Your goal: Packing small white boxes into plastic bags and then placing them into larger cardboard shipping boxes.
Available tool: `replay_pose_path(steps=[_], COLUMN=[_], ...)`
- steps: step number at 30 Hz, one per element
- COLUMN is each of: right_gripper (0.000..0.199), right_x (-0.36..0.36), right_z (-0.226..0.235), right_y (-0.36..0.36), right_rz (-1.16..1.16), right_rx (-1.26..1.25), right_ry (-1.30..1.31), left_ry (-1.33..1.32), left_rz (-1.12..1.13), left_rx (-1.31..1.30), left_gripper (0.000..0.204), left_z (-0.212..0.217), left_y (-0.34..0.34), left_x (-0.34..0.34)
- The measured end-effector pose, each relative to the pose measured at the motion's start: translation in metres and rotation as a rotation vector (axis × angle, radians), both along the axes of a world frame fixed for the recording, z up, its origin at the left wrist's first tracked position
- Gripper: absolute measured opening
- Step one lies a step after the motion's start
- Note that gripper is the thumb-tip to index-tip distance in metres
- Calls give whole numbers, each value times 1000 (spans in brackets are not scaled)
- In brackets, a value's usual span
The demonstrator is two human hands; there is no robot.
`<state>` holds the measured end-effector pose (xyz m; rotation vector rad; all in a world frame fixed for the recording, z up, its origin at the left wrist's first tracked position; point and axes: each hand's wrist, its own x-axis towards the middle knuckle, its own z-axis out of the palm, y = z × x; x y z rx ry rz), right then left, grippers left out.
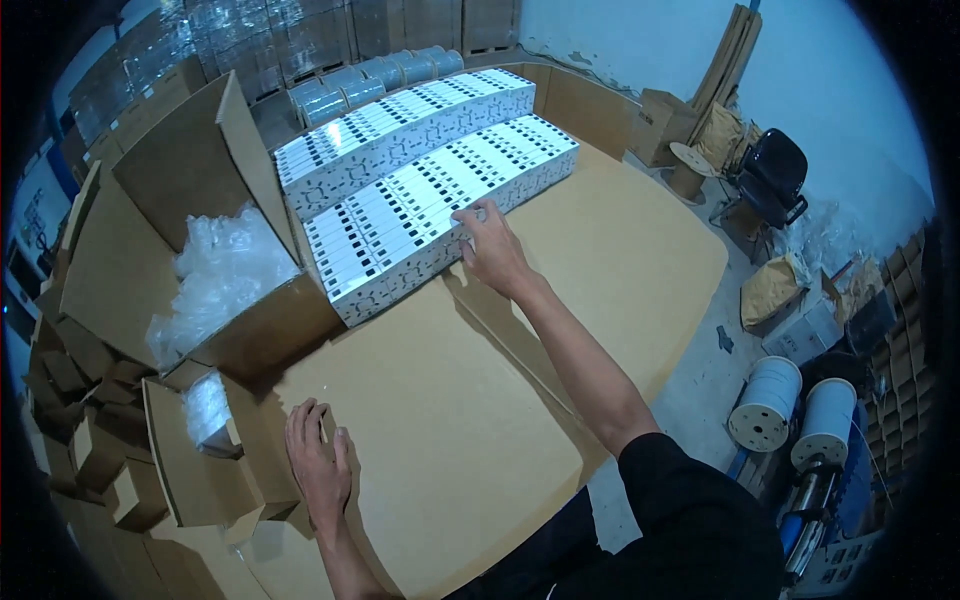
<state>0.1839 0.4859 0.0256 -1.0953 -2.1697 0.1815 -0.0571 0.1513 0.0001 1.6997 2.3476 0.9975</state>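
On my feed, a small open carton (270,455) sits just beside the left hand (322,468), whose fingers are parted, loosely curled, holding nothing I can see. The front row of slim white boxes (425,205) runs lower left to upper right; the nearer right hand (492,250) bends over its near edge, pinching or merely touching, I cannot tell.

Pale wall (625,45) (bluish under cool light), grey floor (690,400), black chair (773,168) near the wall
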Motion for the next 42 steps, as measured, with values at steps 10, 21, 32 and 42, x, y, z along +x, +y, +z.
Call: replay_pose_path(steps=[10,21,32,42], right_gripper=[40,34,28,20], right_x=[8,-1,-93,-114], right_z=[-6,14,22,-20], right_y=[-5,-77,-197,-212], right_rz=[24,150,497,577], right_rx=[-132,-131,-385,-724], right_ry=[81,146,153,621], left_ry=[53,33,-621,-1005], left_rz=[12,6,91,39], left_rx=[36,57,91,196], left_gripper=[36,31,26,24], left_z=[-3,-4,19,2], left_y=[1,7,5,5], left_x=[-3,-15,-21,-34])
